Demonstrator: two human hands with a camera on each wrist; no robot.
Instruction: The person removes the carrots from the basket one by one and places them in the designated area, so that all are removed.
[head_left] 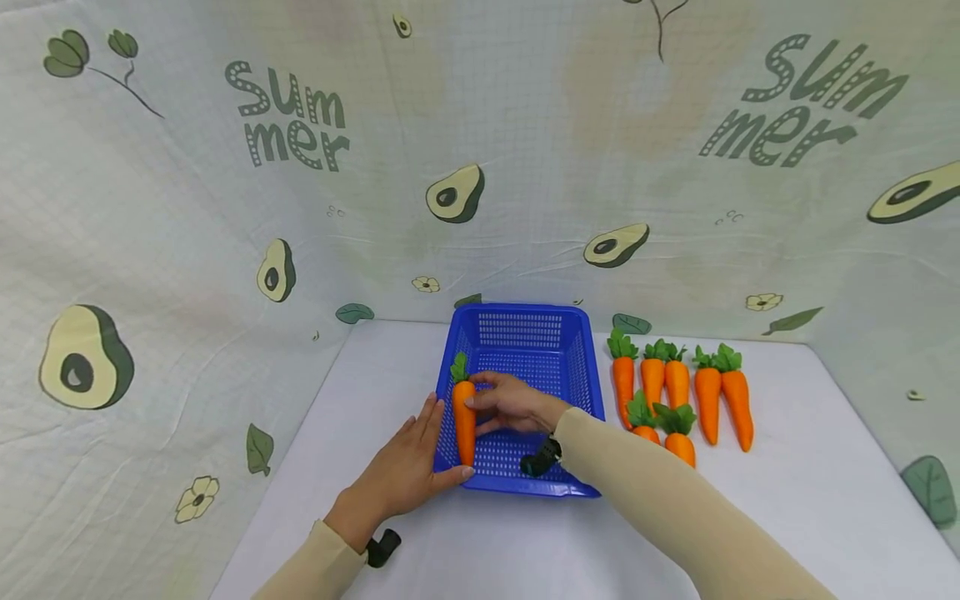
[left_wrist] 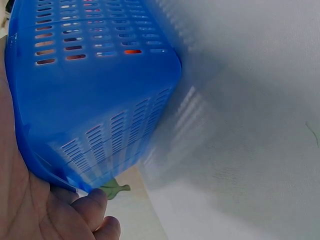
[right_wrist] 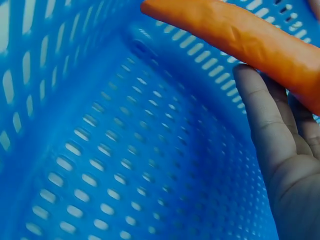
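An orange carrot (head_left: pixel 465 421) with a green leafy top stands along the left wall inside the blue plastic basket (head_left: pixel 525 485), its tip toward me. My right hand (head_left: pixel 512 403) reaches into the basket and holds this carrot near its upper half. In the right wrist view, fingers of the right hand (right_wrist: pixel 280 135) meet the carrot (right_wrist: pixel 240 32) above the slotted basket floor (right_wrist: pixel 115 150). Around the basket's near-left corner rests my left hand (head_left: pixel 401 462), fingers fairly straight along the left rim and thumb at the front rim. The left wrist view shows the basket's outer wall (left_wrist: pixel 95 95) against this palm.
Several more carrots (head_left: pixel 707 404) lie on the white table (head_left: pixel 810 500) right of the basket, leafy tops away from me; two nearer ones are partly hidden by my right sleeve (head_left: pixel 645 483). A printed cloth (head_left: pixel 525 125) hangs behind and at the sides.
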